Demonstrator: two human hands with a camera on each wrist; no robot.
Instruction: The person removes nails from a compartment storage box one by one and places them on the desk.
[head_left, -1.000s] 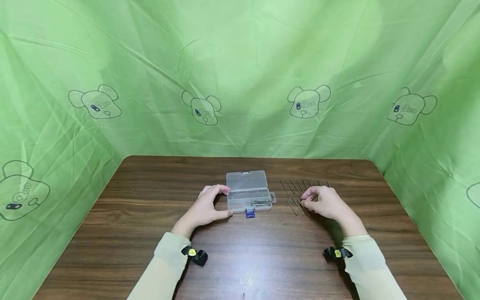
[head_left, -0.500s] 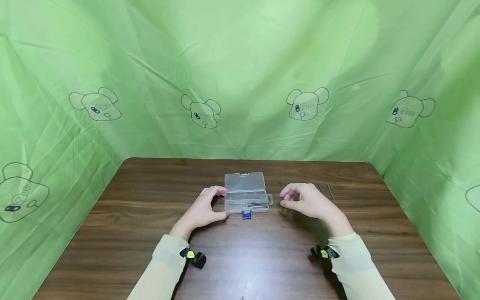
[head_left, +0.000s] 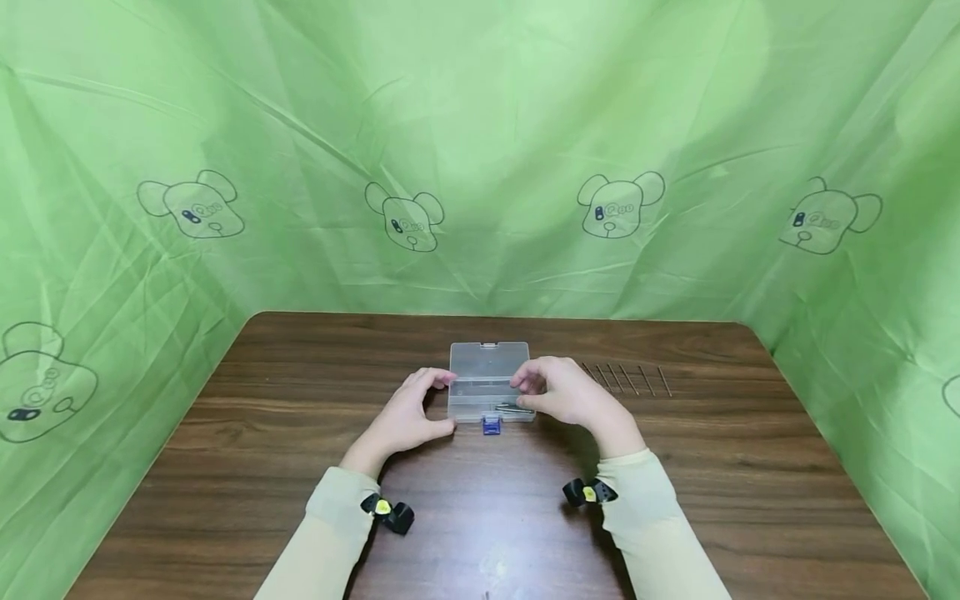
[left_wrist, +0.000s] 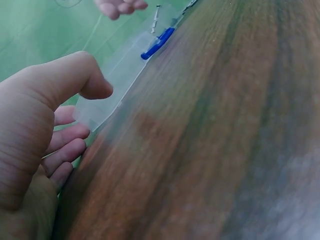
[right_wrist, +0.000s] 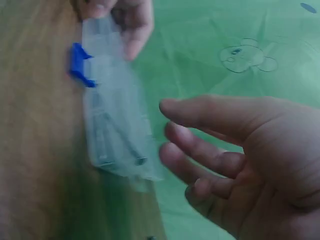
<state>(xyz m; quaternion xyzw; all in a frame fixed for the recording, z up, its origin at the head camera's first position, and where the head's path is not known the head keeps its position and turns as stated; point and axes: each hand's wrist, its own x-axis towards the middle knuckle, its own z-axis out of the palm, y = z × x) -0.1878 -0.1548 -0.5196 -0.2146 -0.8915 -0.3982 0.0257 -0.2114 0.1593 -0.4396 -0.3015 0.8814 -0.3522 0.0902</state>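
A clear plastic box with a blue latch lies with its lid folded back. My left hand holds its left end, thumb at the front corner and fingers at the back. Over the box's right end is my right hand; in the right wrist view its fingers are loosely bent and apart, with nothing seen between them. Several long thin metal pins with heads, nails or screws, lie in the front right compartment, one slanted across. More lie in a row on the table to the right.
The dark wood-grain table holds the box near its far middle. A green cloth with bear-face drawings hangs behind the table and at both sides. The right hand hides part of the table just right of the box.
My right hand has moved left from the metal pins on the table to above the box's right end. My left hand keeps its place at the box's left end.
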